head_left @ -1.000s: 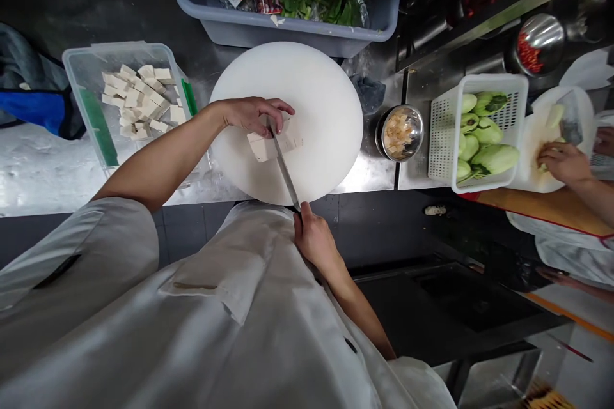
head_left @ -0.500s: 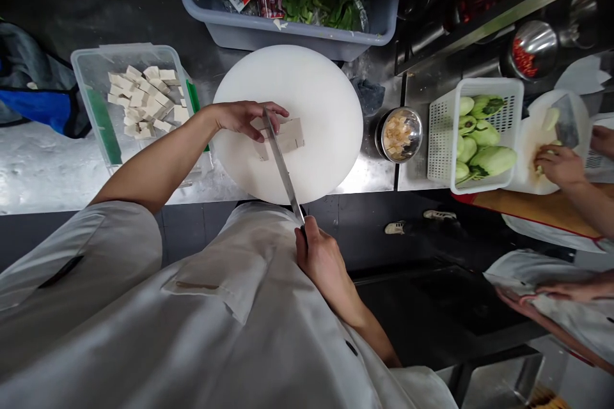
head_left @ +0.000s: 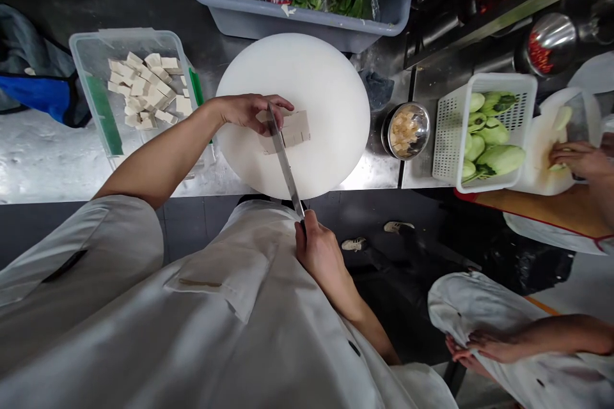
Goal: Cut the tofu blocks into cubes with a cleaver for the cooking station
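A block of pale tofu (head_left: 296, 128) lies on the round white cutting board (head_left: 326, 77), with cut lines showing on its near side. My left hand (head_left: 247, 112) rests over its left part, thumb on the near side and fingers curved round the far side, holding it. Across the block slants a long knife (head_left: 288, 172), its blade between me and the left fingers, partly covering them. My right hand (head_left: 319, 249) is closed round the knife's handle near my body. Left of the board, a clear plastic container (head_left: 127, 43) holds many tofu cubes (head_left: 151, 86).
Beyond the board stands a grey-blue tub (head_left: 297, 19) with greens and packets. To the right are a metal bowl (head_left: 407, 131) of pale pieces, a dark cloth (head_left: 377, 89) and a white basket (head_left: 527, 121) of green vegetables. A co-worker's hand (head_left: 578, 156) works at another board; another person stands lower right.
The view has shifted slightly. Both my hands keep their hold, with the knife still across the tofu. At lower right, another person has moved nearer, hands together.
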### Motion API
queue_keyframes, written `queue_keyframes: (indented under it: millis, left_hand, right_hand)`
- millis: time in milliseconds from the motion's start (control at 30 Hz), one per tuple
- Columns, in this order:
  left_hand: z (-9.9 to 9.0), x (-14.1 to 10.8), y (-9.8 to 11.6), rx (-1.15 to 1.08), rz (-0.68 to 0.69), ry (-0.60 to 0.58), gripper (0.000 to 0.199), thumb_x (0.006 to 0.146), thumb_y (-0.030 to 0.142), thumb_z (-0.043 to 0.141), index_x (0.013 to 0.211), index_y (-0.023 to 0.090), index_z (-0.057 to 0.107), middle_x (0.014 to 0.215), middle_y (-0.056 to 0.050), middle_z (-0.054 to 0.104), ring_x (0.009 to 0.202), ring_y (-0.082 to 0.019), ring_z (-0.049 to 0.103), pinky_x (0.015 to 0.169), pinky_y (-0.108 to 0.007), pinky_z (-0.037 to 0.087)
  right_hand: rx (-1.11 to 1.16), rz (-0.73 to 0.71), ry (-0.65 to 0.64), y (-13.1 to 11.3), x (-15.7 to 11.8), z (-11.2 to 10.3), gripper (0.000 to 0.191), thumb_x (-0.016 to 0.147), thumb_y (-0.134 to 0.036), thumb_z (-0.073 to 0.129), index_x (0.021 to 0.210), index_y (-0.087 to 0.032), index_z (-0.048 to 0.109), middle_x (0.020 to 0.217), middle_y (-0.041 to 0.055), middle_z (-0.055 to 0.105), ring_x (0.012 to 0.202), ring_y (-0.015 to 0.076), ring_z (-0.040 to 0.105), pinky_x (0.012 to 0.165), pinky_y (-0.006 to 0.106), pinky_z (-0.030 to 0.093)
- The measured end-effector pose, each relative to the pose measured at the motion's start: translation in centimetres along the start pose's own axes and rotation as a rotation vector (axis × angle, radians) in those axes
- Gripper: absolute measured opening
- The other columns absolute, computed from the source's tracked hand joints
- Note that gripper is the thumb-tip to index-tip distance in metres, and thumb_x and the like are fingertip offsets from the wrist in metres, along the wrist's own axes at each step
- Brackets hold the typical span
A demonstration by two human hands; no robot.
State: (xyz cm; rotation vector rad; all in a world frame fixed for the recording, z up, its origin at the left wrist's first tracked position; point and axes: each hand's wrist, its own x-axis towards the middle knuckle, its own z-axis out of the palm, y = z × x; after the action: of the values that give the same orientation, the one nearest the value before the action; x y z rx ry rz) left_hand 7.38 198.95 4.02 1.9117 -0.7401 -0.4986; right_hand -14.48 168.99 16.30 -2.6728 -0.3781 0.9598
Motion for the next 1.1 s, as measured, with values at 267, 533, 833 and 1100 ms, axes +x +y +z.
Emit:
queue_keyframes:
  millis: [267,533,833,1100]
  left_hand:
    - [0.0,-0.8,-0.3,-0.122,-0.05,-0.035,0.06,0.075,0.055,0.08,0.128,0.029,0.071,0.152,-0.009,0.053,0.135,-0.033,0.055,0.101,-0.04,0.054]
    - [11.1,-6.4,1.7,0.141,-0.124,0.923,0.057,0.094,0.064,0.056,0.143,0.034,0.05,0.144,-0.012,0.055,0.132,-0.032,0.056,0.094,-0.05,0.058]
    - [13.9,-4.9,2.3,0.243,-0.174,0.921,0.053,0.098,0.069,0.048,0.125,0.027,0.066,0.138,-0.014,0.061,0.134,-0.032,0.056,0.112,-0.055,0.05]
    - [15.2,-5.7,2.4,0.114,-0.147,1.073,0.062,0.101,0.067,0.041,0.148,0.026,0.045,0.148,-0.019,0.052,0.138,-0.03,0.054,0.094,-0.041,0.06]
  right_hand:
    - [-0.02,0.049,-0.106,0.2,3.4,1.3,0.016,0.109,-0.026,0.038,0.117,-0.017,0.049,0.085,0.0071,0.072,0.072,0.0218,0.066,0.061,0.03,0.026]
    - [0.012,0.013,-0.053,0.8,3.2,1.9,0.014,0.107,-0.025,0.039,0.112,-0.018,0.05,0.085,0.0074,0.073,0.069,0.0218,0.064,0.059,0.03,0.024]
    - [0.052,-0.021,0.012,0.7,1.9,0.8,0.018,0.104,-0.028,0.036,0.11,-0.018,0.05,0.081,0.0064,0.071,0.065,0.0218,0.064,0.057,0.029,0.025]
    - [0.099,-0.074,0.147,-0.4,-0.8,-0.4,0.022,0.106,-0.033,0.033,0.106,-0.02,0.051,0.072,0.0035,0.066,0.061,0.022,0.064,0.055,0.028,0.033]
